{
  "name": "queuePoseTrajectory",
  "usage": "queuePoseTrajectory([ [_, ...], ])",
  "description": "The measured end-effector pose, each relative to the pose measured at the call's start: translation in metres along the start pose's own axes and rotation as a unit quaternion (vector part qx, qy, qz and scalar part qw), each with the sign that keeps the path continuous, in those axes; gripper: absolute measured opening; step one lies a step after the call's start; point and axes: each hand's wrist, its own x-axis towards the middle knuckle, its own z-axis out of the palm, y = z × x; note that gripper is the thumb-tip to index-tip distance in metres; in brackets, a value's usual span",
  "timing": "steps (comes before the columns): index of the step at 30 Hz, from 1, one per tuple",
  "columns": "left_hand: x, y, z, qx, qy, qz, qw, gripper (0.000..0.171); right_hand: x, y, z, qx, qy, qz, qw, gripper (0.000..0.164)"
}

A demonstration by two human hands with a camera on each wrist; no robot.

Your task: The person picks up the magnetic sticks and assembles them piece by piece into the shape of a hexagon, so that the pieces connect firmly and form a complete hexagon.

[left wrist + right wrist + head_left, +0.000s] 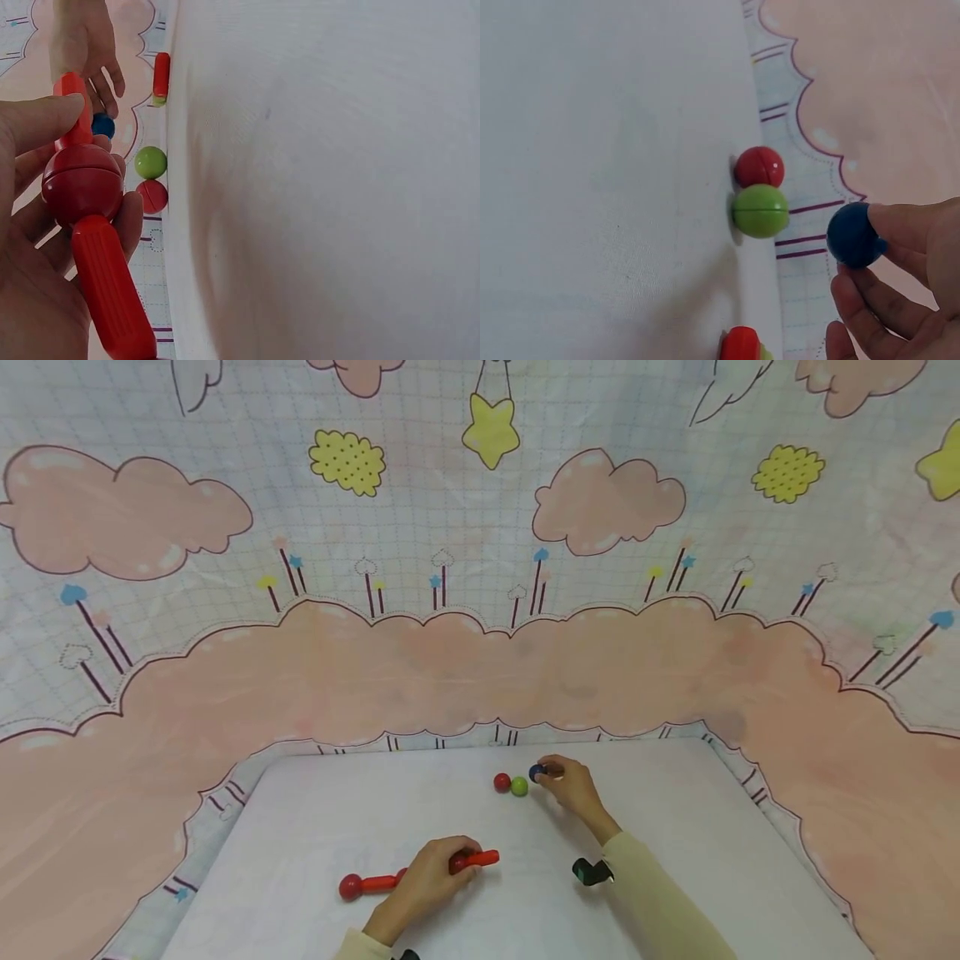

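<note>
My left hand [435,872] holds a chain of red balls and red rods near the front of the table. In the left wrist view, its thumb lies on one red rod [73,112]. The fingers curl round a dark red ball [82,184], and another red rod [112,289] joins that ball below. A further red ball [350,887] ends the chain at left in the head view. At the back, my right hand [573,785] pinches a blue ball [853,235] between thumb and fingers. Beside it, a green ball [760,211] touches a loose red ball [759,167].
A red piece with a green end [160,79] lies near the right hand in both wrist views. The white tabletop [337,802] meets a patterned cloth [480,677] at its back and sides. A black device [592,871] sits at the right wrist.
</note>
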Motion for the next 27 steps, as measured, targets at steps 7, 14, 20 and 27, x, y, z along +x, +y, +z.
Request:
queuePoseTrajectory([
  [7, 0.000, -0.002, 0.002, -0.002, 0.001, 0.003, 1.0000, 0.025, -0.016, -0.007, -0.002, 0.000, 0.010, -0.020, 1.000, 0.028],
  [14, 0.002, -0.003, 0.003, -0.001, -0.001, -0.003, 1.0000, 0.026, -0.032, -0.012, -0.004, 0.011, 0.010, -0.025, 1.000, 0.025],
  [20, 0.002, -0.003, 0.002, -0.007, -0.004, 0.000, 1.0000, 0.024, -0.045, -0.016, -0.004, 0.016, 0.010, -0.054, 0.998, 0.023],
  [27, 0.004, -0.002, 0.004, -0.009, -0.007, -0.001, 0.9999, 0.024, -0.061, -0.023, -0.003, 0.030, 0.004, -0.056, 0.998, 0.024],
])
